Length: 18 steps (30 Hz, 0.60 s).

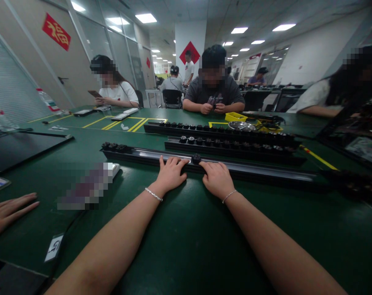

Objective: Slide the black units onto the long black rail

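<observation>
My left hand [172, 174] and right hand [218, 177], both loosely open and gripping nothing, rest fingertips on a long black channelled rail [265, 170], either side of its small black block [196, 158], between the green bench's [188, 237] far and near edges.

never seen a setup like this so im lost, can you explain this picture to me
No machine here: a person works bare-handed, seen from a camera on their own head, looking forward and down. The left hand and right hand are at the nearest long black rail, fingertips on either side of a small black part; whether they grip it is hard to tell. A middle rail and a far rail, both carrying rows of small dark parts, lie beyond on the green table. The hand at the left edge is someone else's, and another person sits across.
</observation>
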Tool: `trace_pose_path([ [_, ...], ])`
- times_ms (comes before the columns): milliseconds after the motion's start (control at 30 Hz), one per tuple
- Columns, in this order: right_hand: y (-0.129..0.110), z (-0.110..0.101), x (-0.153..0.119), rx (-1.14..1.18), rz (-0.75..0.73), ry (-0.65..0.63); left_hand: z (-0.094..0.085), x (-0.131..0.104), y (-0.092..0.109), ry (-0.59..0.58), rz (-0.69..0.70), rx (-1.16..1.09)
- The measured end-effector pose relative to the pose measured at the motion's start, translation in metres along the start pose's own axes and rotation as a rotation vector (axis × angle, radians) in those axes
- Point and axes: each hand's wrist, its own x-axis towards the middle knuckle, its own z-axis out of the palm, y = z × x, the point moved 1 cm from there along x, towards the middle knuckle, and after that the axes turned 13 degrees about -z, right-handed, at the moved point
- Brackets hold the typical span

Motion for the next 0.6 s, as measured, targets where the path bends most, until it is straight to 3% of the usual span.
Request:
trace_pose_path([
  [600, 0.0009, -0.0025, -0.0016, -0.003, 0.018, -0.019, -0.0013, -0.0006, -0.0011, -0.023, 0.005, 0.006],
])
